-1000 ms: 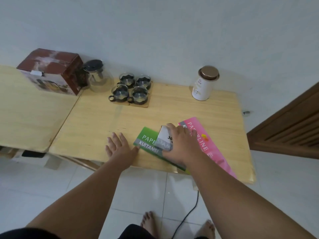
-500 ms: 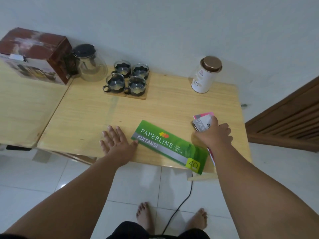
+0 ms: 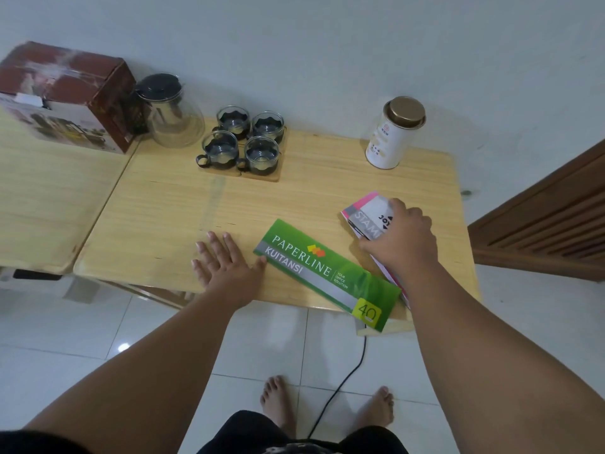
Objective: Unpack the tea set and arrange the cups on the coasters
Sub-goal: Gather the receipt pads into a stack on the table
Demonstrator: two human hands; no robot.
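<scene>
Several glass cups (image 3: 244, 139) with dark holders stand together on wooden coasters (image 3: 262, 175) at the back of the wooden table (image 3: 170, 208). A glass teapot (image 3: 172, 113) with a black lid stands left of them, beside the brown tea set box (image 3: 65, 93). My left hand (image 3: 226, 262) lies flat and open on the table, its thumb touching the corner of a green receipt book (image 3: 327, 273). My right hand (image 3: 399, 237) grips a small white stamp pad box (image 3: 370, 217) resting on a pink book (image 3: 366, 199) near the table's right side.
A white tin (image 3: 394, 134) with a bronze lid stands at the back right. A second wooden table (image 3: 42, 204) adjoins on the left. A brown slatted door (image 3: 550, 217) is at the right. A black cable (image 3: 340, 385) runs across the white floor tiles by my bare feet.
My right hand carried the white stamp pad box from on top of the green book to the right, onto the pink book. The left hand stayed flat on the table.
</scene>
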